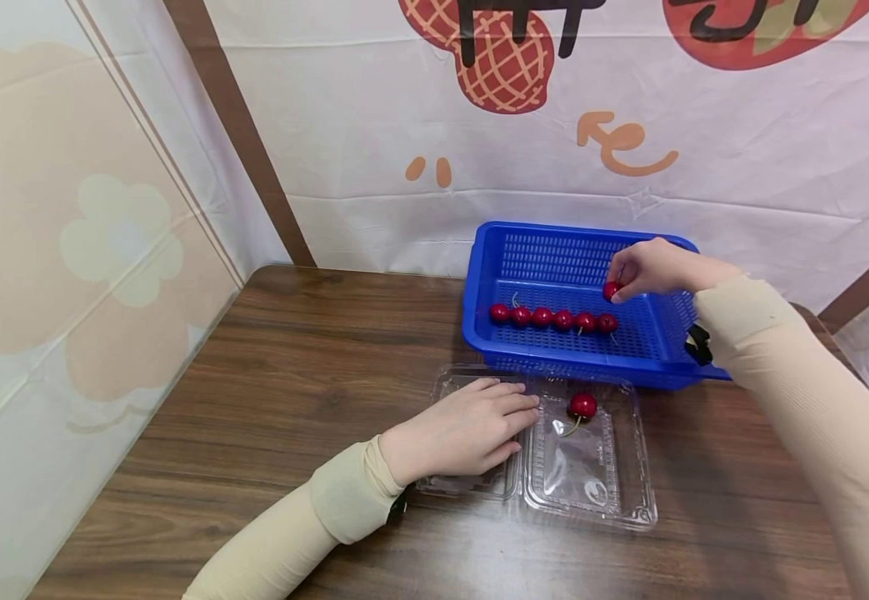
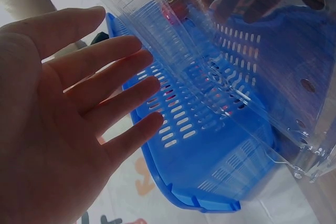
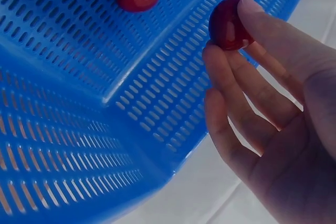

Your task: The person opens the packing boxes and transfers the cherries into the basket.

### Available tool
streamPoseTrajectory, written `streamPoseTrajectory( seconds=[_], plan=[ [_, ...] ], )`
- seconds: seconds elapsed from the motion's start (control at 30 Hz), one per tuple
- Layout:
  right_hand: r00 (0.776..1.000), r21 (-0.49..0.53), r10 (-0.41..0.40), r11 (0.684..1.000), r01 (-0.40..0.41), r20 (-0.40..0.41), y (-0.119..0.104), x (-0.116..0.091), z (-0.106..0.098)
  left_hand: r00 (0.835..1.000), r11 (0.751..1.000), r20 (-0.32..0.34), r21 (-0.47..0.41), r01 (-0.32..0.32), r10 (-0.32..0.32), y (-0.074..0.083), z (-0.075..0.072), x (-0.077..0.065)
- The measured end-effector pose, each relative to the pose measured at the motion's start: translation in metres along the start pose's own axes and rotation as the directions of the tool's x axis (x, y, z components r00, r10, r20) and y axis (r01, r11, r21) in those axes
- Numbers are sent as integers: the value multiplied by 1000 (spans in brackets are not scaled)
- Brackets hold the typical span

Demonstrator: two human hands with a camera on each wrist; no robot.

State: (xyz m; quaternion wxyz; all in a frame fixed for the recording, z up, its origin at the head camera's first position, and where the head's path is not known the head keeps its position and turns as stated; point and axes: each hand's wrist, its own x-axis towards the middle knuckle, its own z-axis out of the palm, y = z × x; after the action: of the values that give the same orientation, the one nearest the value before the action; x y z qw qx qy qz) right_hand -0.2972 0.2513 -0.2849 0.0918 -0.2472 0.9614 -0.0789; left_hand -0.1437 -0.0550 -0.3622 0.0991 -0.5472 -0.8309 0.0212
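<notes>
Between thumb and fingers my right hand (image 1: 655, 268) pinches a dark red cherry (image 3: 227, 23), held over the right part of the blue basket (image 1: 482, 275). Several more cherries (image 1: 542, 317) lie in a row on the basket floor, some with green stems. My left hand (image 1: 467, 427) rests with straight fingers over the left half of an opened clear plastic clamshell box (image 1: 632, 500). In the left wrist view its fingers (image 2: 126, 90) are extended and hold nothing. A single cherry (image 1: 582, 406) with a stem lies in the box's right half, just right of my left fingertips.
The basket and box stand close together on a dark wood-grain table (image 1: 269, 400), the basket behind. A printed white cloth (image 1: 374, 100) hangs right behind the table, and another cloth panel stands on the left. The basket's handle (image 1: 713, 372) sticks out at the front right.
</notes>
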Motion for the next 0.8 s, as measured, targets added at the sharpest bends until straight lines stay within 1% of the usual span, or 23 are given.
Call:
streamPoseTrajectory(
  seconds=[0.3, 0.5, 0.8],
  plan=[
    [999, 23, 13, 1000, -14, 30, 3, 7, 7, 1000, 1000, -9, 17, -12, 12, -1, 1, -1],
    [998, 12, 50, 999, -51, 46, 5, 9, 10, 1000, 1000, -9, 23, -11, 12, 0, 0, -1],
    [995, 8, 83, 996, -84, 59, 5, 12, 11, 1000, 1000, -5, 24, -9, 9, 0, -1, -2]
  ],
)
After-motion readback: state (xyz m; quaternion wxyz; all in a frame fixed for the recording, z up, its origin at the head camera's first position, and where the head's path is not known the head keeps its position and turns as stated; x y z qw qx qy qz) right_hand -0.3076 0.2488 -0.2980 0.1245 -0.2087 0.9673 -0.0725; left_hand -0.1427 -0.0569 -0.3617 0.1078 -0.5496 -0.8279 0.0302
